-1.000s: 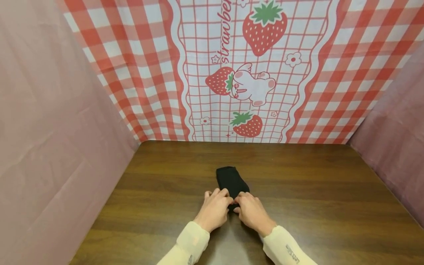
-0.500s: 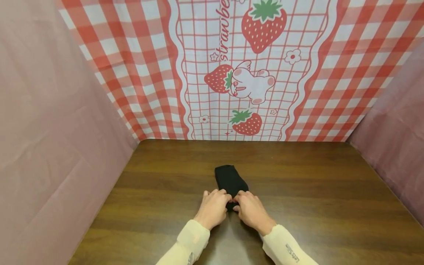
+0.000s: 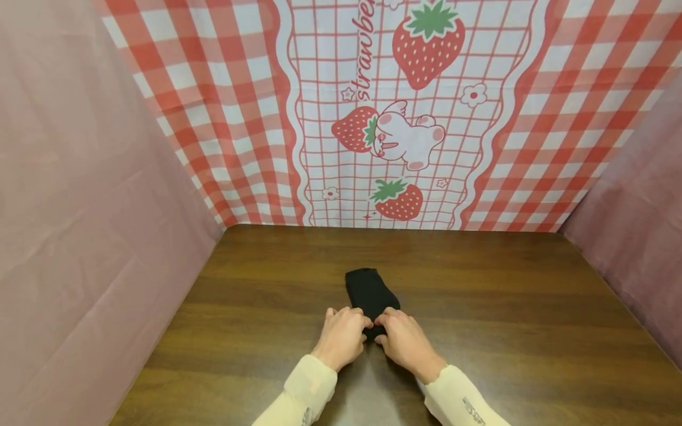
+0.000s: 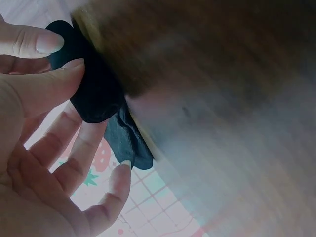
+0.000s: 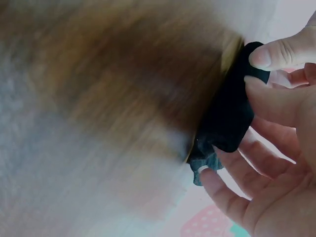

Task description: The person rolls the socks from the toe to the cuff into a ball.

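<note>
A black sock (image 3: 369, 289), folded thick at its near end, lies on the table in front of me in the head view. My left hand (image 3: 341, 338) pinches the left side of that near end, and my right hand (image 3: 409, 343) pinches the right side. In the left wrist view, thumb and fingertips meet a rolled bulge of the sock (image 4: 94, 96), while other fingers reach along its far part. The right wrist view has the fingers bent about the rolled sock (image 5: 227, 118) in much the same way. Part of the near end is hidden under both hands.
The brown wooden table (image 3: 506, 296) extends around the hands. A red-and-white checked cloth with strawberries (image 3: 399, 201) hangs at its back edge. Pink fabric walls stand on the left (image 3: 106, 236) and right (image 3: 634, 207).
Both hands stay at the near end of the sock with hardly any movement. The head view shifts slightly.
</note>
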A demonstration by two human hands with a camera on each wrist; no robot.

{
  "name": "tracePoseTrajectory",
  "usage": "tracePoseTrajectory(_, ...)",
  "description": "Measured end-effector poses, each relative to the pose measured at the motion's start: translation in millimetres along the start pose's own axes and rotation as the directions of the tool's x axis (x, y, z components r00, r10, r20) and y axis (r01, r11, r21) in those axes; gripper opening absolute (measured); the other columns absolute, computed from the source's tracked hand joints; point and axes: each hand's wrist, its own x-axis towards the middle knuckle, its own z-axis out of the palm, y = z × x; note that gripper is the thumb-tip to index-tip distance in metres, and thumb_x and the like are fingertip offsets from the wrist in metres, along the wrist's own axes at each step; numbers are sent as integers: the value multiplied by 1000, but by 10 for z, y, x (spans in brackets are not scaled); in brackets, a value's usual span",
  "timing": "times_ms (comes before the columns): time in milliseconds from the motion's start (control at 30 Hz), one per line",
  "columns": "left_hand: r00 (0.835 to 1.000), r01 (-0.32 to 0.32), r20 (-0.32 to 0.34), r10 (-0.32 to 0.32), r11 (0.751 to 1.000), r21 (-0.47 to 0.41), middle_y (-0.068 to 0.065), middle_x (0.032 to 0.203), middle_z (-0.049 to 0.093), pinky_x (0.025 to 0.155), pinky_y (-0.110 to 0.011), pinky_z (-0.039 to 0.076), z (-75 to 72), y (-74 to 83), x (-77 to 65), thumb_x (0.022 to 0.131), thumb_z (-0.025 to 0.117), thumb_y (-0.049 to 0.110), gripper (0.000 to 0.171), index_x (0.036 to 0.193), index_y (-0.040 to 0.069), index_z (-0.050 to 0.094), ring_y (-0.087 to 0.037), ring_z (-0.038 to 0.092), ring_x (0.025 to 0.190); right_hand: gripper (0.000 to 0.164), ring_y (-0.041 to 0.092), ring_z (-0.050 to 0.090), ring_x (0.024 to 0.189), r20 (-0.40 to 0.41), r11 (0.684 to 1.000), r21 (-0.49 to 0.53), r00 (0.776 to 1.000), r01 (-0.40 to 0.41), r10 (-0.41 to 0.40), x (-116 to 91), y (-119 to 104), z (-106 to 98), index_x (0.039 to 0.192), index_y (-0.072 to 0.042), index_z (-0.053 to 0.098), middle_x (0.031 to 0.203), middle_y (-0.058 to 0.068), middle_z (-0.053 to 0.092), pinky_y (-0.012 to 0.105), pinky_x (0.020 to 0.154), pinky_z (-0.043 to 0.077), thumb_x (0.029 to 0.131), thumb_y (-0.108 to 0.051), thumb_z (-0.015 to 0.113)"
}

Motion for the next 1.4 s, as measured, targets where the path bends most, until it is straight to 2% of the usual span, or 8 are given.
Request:
tracePoseTrajectory(167,1000,7,16,-7,1000,-6,7,90,67,65,-31,31,-21,-2,2,80,82,15,21,100,23,80,-16,62,84,19,25,60,83,-52,1000,-7,998,28,-29,2,-13,-1,86,0,71,85,4,59,45,77,51,72,5,82)
tracePoseTrajectory(600,999,-3,37,3,1000,-5,5,88,64,62,-31,30,-21,-14,21,84,79,16,20,102,23,79,-16,56,79,25,26,60,84,-102,986,-157,992,63,-80,-35,3,35,87,-4,71,87,5,62,44,72,50,68,4,85)
tracePoseTrajectory(767,999,3,52,-2,1000,-11,4,89,64,61,-31,30,-15,-10,24,84,78,16,21,104,22,79,-17,57,79,23,26,61,79,-89,983,-167,992,72,-88,-17,15,33,84,-4,71,84,5,62,43,69,50,68,6,84)
tracePoseTrajectory(933,998,29,54,-27,999,-39,2,95,66,63,-32,35,-12,-33,20,84,78,18,23,107,19,78,-18,60,85,19,27,61,78,-68,985,-149,993,84,-95,31,-2,20,82,-3,71,81,4,62,45,68,51,70,10,79)
tracePoseTrajectory(1067,999,34,25,-33,998,-49,1,100,63,65,-33,40,-20,-68,1,83,80,19,31,113,17,75,-18,60,86,18,28,61,78,-39,989,-129,996,74,-79,65,-14,23,81,-3,72,80,4,61,46,68,51,71,10,77)
tracePoseTrajectory(1200,999,29,-21,-30,999,-28,2,102,59,64,-32,40,-36,-77,-6,80,82,19,37,116,19,72,-17,56,84,17,28,61,80,-18,990,-126,998,56,-59,83,-12,20,83,-3,72,81,4,60,47,66,50,72,9,77)
tracePoseTrajectory(1400,999,21,-26,-22,999,-28,4,99,60,65,-31,38,-38,-39,17,80,81,18,30,109,20,73,-17,57,87,18,26,59,80,12,990,-144,1000,-1,3,80,-11,7,87,-7,74,83,2,59,46,64,47,75,6,76)
